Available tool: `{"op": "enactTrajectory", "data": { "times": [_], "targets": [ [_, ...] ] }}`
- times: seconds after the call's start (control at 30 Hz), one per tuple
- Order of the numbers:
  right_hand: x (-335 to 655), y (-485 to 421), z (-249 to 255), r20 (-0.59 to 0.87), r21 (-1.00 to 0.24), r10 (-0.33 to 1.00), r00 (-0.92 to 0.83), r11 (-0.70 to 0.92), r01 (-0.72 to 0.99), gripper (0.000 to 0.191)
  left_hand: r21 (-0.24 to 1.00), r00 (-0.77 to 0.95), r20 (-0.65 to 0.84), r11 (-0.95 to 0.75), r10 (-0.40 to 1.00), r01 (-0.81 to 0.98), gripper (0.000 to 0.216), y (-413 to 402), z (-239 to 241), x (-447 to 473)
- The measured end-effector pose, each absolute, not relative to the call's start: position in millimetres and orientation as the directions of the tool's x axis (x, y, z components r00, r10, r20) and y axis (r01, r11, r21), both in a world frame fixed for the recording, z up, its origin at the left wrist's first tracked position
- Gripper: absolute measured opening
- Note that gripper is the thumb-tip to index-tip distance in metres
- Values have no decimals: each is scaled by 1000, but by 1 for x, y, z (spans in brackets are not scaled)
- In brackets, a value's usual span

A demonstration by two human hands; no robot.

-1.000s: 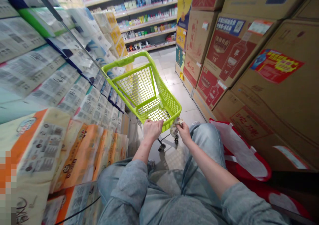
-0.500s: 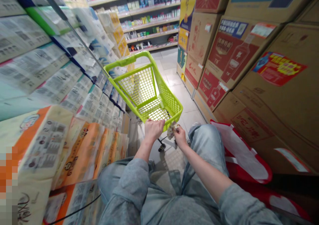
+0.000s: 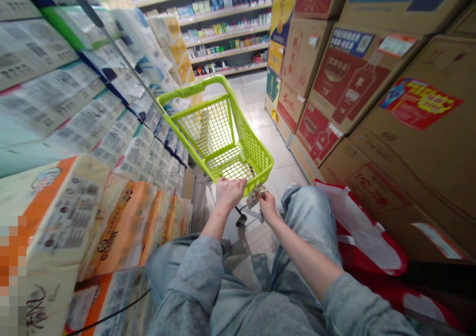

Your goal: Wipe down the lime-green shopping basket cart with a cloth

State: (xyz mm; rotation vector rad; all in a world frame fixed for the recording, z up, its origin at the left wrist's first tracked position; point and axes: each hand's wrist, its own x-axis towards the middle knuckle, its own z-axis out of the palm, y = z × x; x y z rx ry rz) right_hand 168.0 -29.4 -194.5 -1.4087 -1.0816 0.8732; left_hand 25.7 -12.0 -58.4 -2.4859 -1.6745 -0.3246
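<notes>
- right hand (image 3: 267, 204), lower centre of frame, has slid left since a second ago; it pinches a crumpled cloth (image 3: 256, 195) just beside the near rim of the green cart (image 3: 256, 152)
- left hand (image 3: 229, 192) stays curled tight over that rim
- cart: mesh floor shows through
- red bag (image 3: 366, 239) lower right, mouth open
- tissue packs (image 3: 111, 212) at left and cardboard boxes (image 3: 372, 102) at right hem in the aisle

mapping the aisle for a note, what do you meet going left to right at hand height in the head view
orange and white wrapped paper packs → left hand gripping the lime green plastic cart → right hand pinching a crumpled cloth → red and white bag → stacked brown cardboard boxes
</notes>
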Motion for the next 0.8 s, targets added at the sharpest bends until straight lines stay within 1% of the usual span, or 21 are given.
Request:
{"op": "enactTrajectory", "data": {
  "times": [0.17,0.3,0.37,0.6,0.7,0.8],
  "targets": [
    [169,-50,-191,75,-989,974,215,46,139,23,15,360,249,-376,899,927,54,-11,-61,20],
    [155,-49,-183,83,-990,952,294,46,131,29,23,358,245,-374,901,927,55,-13,-59,22],
    [147,-44,-181,85,-990,944,318,44,131,27,32,354,238,-372,904,928,54,-14,-58,24],
    [159,-48,-186,164,-977,965,204,130,168,13,35,353,228,-370,907,928,55,-13,-58,22],
    [163,-48,-182,182,-976,953,241,146,160,15,41,354,229,-372,907,927,56,-13,-59,21],
    [157,-43,-174,231,-966,936,264,189,175,18,44,360,230,-379,904,924,56,-13,-58,23]
  ]
}}
